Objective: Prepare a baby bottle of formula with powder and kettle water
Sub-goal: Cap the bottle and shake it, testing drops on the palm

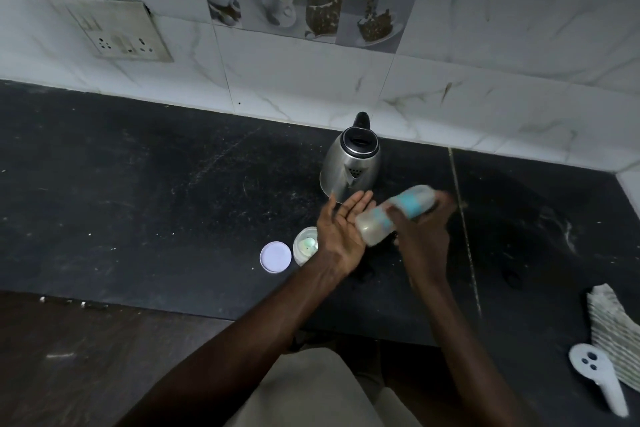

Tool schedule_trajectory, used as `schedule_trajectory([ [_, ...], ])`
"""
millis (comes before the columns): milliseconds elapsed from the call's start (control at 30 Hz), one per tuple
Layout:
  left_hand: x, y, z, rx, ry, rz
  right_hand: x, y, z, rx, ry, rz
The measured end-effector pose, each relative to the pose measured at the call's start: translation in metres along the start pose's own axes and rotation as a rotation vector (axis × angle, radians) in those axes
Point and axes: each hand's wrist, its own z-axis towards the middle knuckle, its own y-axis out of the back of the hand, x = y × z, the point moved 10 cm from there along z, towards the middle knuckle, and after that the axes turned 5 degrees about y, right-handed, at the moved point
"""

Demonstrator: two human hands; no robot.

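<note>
Blue-banded bottle (414, 206) inside right fingers (445, 202)

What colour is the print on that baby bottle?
Turquoise blue on the clear baby bottle, seen in the head view, though motion-blurred.

My right hand (426, 229) and the bottle (374, 225) it grips are motion-smeared: can't read markings, fill level or cap end. My left hand (341, 230) hides the right side of the powder tub (303, 244). The folded cloth (614, 329) is clipped by the right edge.

Dim, wide-angle warp, motion-blurred bottle (394, 215)
</note>
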Motion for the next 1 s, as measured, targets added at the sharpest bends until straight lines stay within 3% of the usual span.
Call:
schedule_trajectory([
  [67,0.003,-0.001,0.0,-0.016,0.008,-0.003,-0.005,-0.012,-0.006,0.12,0.009,-0.053],
  [200,-0.003,-0.003,-0.004,-0.018,-0.015,0.08,-0.007,0.04,0.017,-0.28,-0.096,0.182],
  [233,-0.002,-0.003,-0.005,-0.02,-0.007,0.073,-0.005,0.038,0.016,-0.272,-0.1,0.182],
  [333,0.005,0.0,-0.005,-0.035,0.008,0.011,-0.01,-0.011,-0.003,0.106,-0.056,-0.024],
  [367,0.007,0.001,-0.004,-0.042,0.014,0.007,-0.011,-0.016,-0.007,0.161,-0.045,-0.036],
  [400,0.006,0.001,-0.003,-0.043,0.009,0.014,-0.01,-0.01,-0.004,0.13,-0.039,-0.01],
  [500,-0.001,0.001,-0.007,-0.031,-0.017,0.095,-0.008,0.039,0.016,-0.27,-0.085,0.232],
  [533,-0.001,0.002,-0.007,-0.03,-0.014,0.098,-0.009,0.045,0.016,-0.332,-0.097,0.26],
  [567,0.0,0.003,-0.008,-0.031,-0.012,0.083,-0.009,0.038,0.013,-0.293,-0.104,0.233],
  [667,0.006,0.003,-0.009,-0.046,0.0,0.043,-0.012,-0.013,-0.008,0.113,-0.084,0.068],
  [733,0.007,0.001,-0.007,-0.043,-0.003,0.078,-0.006,-0.003,-0.007,0.064,-0.054,0.079],
  [833,0.001,0.003,-0.009,-0.043,-0.026,0.141,0.001,0.04,0.0,-0.277,-0.088,0.245],
  [867,0.001,0.005,-0.008,-0.047,-0.026,0.124,0.006,0.039,-0.003,-0.265,-0.081,0.222],
  [967,0.003,0.008,-0.007,-0.052,-0.006,0.051,0.013,0.003,-0.019,0.067,-0.008,-0.008],
  [1000,0.002,0.009,-0.006,-0.057,-0.009,0.058,0.018,0.006,-0.019,0.066,0.015,-0.012],
])
